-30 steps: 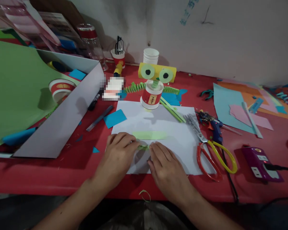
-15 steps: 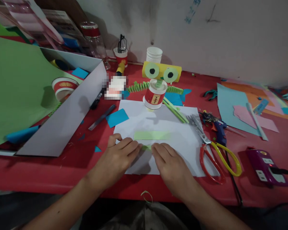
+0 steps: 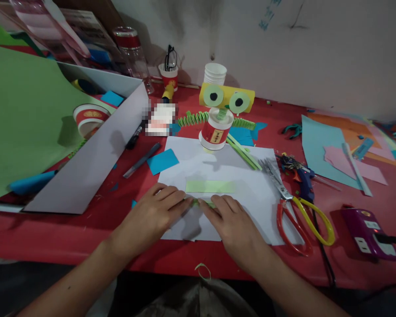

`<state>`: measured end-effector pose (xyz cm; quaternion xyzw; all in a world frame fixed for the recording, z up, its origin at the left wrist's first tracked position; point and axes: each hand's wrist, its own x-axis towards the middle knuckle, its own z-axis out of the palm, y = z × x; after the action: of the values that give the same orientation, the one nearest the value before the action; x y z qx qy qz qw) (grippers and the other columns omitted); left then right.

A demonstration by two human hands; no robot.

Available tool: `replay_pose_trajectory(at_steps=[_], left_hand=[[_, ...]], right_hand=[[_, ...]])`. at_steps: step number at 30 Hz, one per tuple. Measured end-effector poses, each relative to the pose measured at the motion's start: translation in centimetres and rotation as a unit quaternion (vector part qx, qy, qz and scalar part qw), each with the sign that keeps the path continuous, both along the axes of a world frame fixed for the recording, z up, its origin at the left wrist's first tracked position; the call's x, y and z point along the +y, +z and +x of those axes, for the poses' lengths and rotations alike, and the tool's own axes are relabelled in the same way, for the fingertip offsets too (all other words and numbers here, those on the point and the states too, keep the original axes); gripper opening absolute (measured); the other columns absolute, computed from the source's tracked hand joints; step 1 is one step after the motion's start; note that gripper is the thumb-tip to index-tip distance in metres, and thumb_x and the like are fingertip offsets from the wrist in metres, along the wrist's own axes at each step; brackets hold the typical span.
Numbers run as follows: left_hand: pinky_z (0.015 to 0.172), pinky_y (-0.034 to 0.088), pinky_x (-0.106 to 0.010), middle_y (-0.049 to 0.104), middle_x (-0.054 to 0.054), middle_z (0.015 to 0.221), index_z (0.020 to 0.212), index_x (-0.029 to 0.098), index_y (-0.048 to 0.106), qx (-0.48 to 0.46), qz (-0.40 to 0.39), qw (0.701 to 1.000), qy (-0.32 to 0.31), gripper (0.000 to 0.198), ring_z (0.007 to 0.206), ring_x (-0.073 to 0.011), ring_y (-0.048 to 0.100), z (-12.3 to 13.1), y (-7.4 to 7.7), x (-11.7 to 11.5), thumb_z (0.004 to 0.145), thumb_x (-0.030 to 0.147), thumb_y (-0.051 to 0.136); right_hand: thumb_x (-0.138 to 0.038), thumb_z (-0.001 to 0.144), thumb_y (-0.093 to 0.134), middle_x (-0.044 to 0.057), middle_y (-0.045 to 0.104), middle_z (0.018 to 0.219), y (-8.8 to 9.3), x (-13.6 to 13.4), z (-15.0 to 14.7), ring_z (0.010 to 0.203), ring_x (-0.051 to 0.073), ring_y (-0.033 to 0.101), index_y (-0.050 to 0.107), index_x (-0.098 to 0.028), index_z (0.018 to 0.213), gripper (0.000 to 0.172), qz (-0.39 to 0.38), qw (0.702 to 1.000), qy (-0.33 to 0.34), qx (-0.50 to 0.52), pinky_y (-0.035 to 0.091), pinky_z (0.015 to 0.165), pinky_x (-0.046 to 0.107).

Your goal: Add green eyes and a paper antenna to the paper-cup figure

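Both my hands rest on a white sheet of paper [image 3: 240, 211] on the red table. My left hand [image 3: 152, 215] and my right hand [image 3: 232, 224] press their fingertips together on a thin green paper strip [image 3: 199, 203] between them. Just beyond the fingers lies a wider light-green paper strip [image 3: 210, 186], flat on the sheet. At the sheet's far edge stands a paper-cup figure [image 3: 215, 130] with accordion-folded green arms and a yellow head with two round eyes [image 3: 226, 97].
Red-and-yellow scissors [image 3: 292, 207] and a blue glue gun [image 3: 302, 178] lie right of the sheet, a purple power strip [image 3: 366, 226] further right. A grey card [image 3: 86, 169], green paper [image 3: 20, 119], a paper cup [image 3: 89, 119] and pens sit left. Coloured paper scraps cover the far right.
My fingertips have drawn closer together on the thin green strip. The view has shifted slightly; the other things lie as before.
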<state>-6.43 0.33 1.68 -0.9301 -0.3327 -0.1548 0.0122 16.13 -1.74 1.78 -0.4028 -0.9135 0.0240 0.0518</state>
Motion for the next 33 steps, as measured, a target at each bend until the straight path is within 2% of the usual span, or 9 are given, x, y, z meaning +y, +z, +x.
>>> replay_pose_trajectory(at_steps=[8, 13, 16, 20, 22, 24, 26, 28, 33], left_hand=[[0.086, 0.046, -0.042, 0.069, -0.008, 0.096, 0.107, 0.014, 0.064, -0.021, 0.031, 0.999, 0.0, 0.028, 0.09, -0.0223, 0.06, -0.5, -0.3, -0.3, 0.09, 0.009, 0.043], [0.088, 0.046, -0.04, 0.07, -0.009, 0.105, 0.11, 0.015, 0.064, -0.047, 0.024, 0.998, 0.03, 0.031, 0.096, -0.0221, 0.062, -1.3, -0.6, -1.1, 0.088, 0.006, 0.045], [0.087, 0.047, -0.043, 0.069, -0.01, 0.109, 0.105, 0.017, 0.066, -0.032, 0.021, 0.994, 0.098, 0.034, 0.1, -0.0248, 0.062, -1.5, -0.2, -1.9, 0.085, 0.004, 0.043], [0.087, 0.045, -0.052, 0.069, -0.011, 0.108, 0.088, 0.017, 0.068, -0.041, 0.07, 0.962, 0.261, 0.025, 0.102, -0.0307, 0.06, -0.6, 0.7, -3.2, 0.08, 0.004, 0.048], [0.088, 0.047, -0.049, 0.068, -0.011, 0.11, 0.099, 0.015, 0.065, -0.085, 0.097, 0.962, 0.241, 0.028, 0.103, -0.0291, 0.059, 0.6, 0.7, -3.7, 0.079, 0.003, 0.05], [0.091, 0.049, -0.042, 0.067, -0.01, 0.11, 0.113, 0.014, 0.06, -0.128, 0.068, 0.978, 0.15, 0.036, 0.104, -0.0244, 0.058, 2.1, 0.3, -3.8, 0.081, 0.002, 0.049], [0.084, 0.052, -0.038, 0.067, -0.009, 0.104, 0.113, 0.014, 0.06, -0.132, -0.017, 0.978, 0.158, 0.031, 0.096, -0.0218, 0.06, 3.5, -0.3, -3.6, 0.085, 0.006, 0.047], [0.078, 0.054, -0.037, 0.066, -0.009, 0.099, 0.105, 0.014, 0.063, -0.149, -0.059, 0.971, 0.176, 0.025, 0.09, -0.0213, 0.059, 4.2, -0.9, -3.1, 0.088, 0.009, 0.045], [0.077, 0.053, -0.036, 0.062, -0.007, 0.092, 0.093, 0.017, 0.067, -0.18, -0.081, 0.964, 0.179, 0.018, 0.086, -0.0196, 0.058, 4.2, -1.1, -2.3, 0.088, 0.011, 0.05]], right_hand=[[-0.003, 0.083, 0.052, 0.013, 0.058, 0.11, 0.3, -0.3, -0.6, 0.092, 0.026, 0.05, 0.048, -0.013, 0.132, 0.05, 0.011, 0.999, -0.019, -0.027, 0.045, 0.072, 0.038], [-0.007, 0.082, 0.052, 0.014, 0.058, 0.112, 0.3, -0.6, -0.9, 0.094, 0.028, 0.05, 0.045, -0.011, 0.133, 0.051, 0.018, 0.999, -0.019, -0.047, 0.044, 0.071, 0.04], [-0.006, 0.082, 0.05, 0.014, 0.059, 0.112, 0.3, -0.6, -0.9, 0.093, 0.027, 0.05, 0.046, -0.011, 0.132, 0.05, 0.019, 0.998, -0.023, -0.051, 0.045, 0.069, 0.04], [-0.003, 0.08, 0.052, 0.014, 0.06, 0.112, 0.4, -0.6, -1.2, 0.092, 0.027, 0.051, 0.05, -0.012, 0.13, 0.051, 0.024, 0.998, -0.027, -0.052, 0.045, 0.07, 0.039], [-0.004, 0.08, 0.054, 0.015, 0.06, 0.112, 0.4, -0.7, -1.3, 0.092, 0.027, 0.052, 0.052, -0.011, 0.129, 0.049, 0.03, 0.998, -0.026, -0.049, 0.046, 0.07, 0.039], [-0.005, 0.081, 0.054, 0.016, 0.06, 0.113, 0.3, -0.7, -1.3, 0.092, 0.027, 0.052, 0.055, -0.01, 0.125, 0.044, 0.031, 0.998, -0.027, -0.037, 0.047, 0.071, 0.039], [-0.007, 0.083, 0.053, 0.015, 0.06, 0.113, 0.1, -0.7, -1.1, 0.094, 0.027, 0.053, 0.055, -0.01, 0.125, 0.042, 0.024, 0.999, -0.029, -0.02, 0.048, 0.074, 0.04], [-0.005, 0.084, 0.05, 0.014, 0.061, 0.113, 0.0, -0.8, -0.5, 0.098, 0.027, 0.053, 0.052, -0.01, 0.128, 0.044, 0.02, 1.0, -0.022, 0.002, 0.049, 0.077, 0.041], [0.0, 0.083, 0.045, 0.014, 0.061, 0.124, -0.3, -1.4, 1.8, 0.111, 0.025, 0.052, 0.055, -0.006, 0.126, 0.045, 0.026, 0.998, -0.016, 0.06, 0.049, 0.09, 0.04]])
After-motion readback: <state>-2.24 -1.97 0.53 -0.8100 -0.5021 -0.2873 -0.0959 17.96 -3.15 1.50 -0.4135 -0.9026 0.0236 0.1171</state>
